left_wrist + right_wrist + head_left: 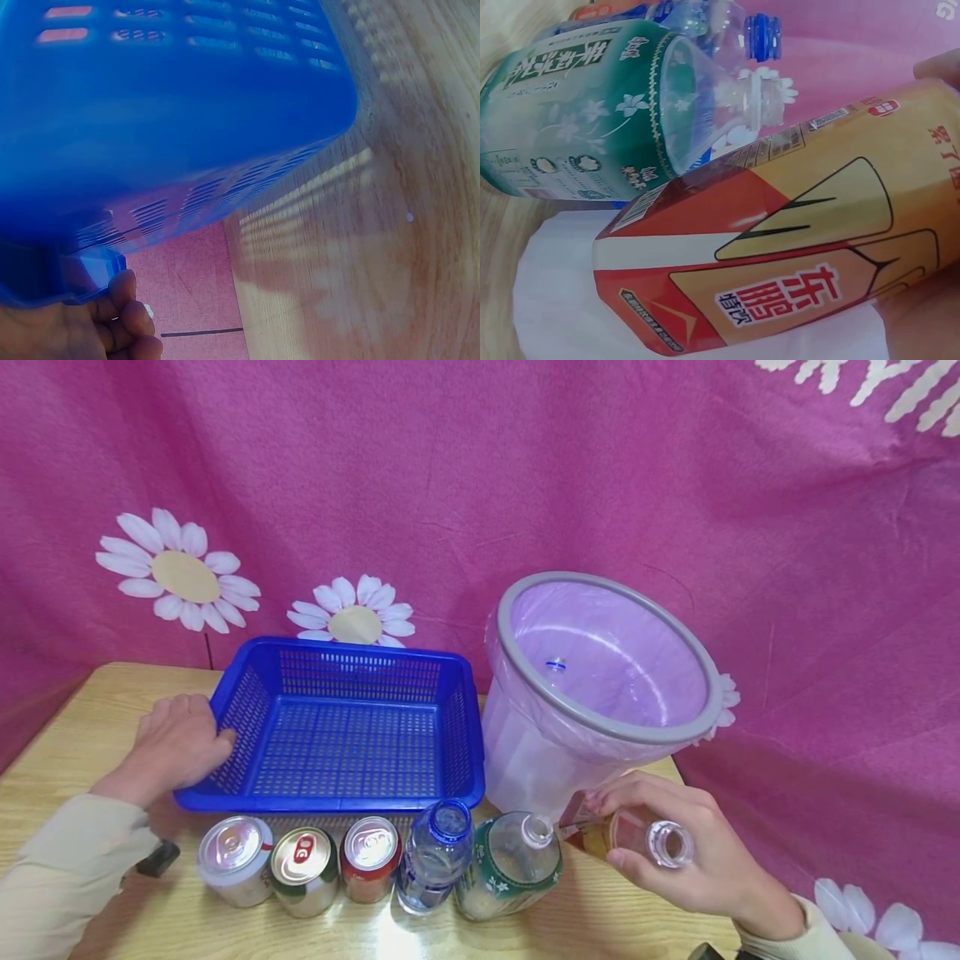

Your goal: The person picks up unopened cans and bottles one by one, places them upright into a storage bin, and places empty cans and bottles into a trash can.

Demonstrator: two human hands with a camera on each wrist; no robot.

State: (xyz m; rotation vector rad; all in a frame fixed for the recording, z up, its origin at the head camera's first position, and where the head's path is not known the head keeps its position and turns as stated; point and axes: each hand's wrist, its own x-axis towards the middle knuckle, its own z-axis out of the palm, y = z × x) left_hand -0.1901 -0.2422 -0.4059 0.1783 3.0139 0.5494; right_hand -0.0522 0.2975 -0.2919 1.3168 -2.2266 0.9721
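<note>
My left hand (180, 739) grips the left rim of a blue plastic basket (345, 806); its fingers curl under that rim in the left wrist view. My right hand (675, 835) holds an uncapped plastic drink bottle (795, 240) with a gold and red label, raised above the table and tilted, its mouth toward me. Left of it stands a green-labelled bottle (510, 868), then a clear bottle with a blue neck (435, 860). Farther left are a red can (371, 860), a green and white can (303, 870) and a pale can (236, 860). The basket is empty.
A bin (525, 760) with a grey rim and clear liner stands at the back right; a bottle neck with a blue ring (556, 665) shows inside. Behind the wooden table (600, 910) hangs a pink cloth (450, 485) with white flowers.
</note>
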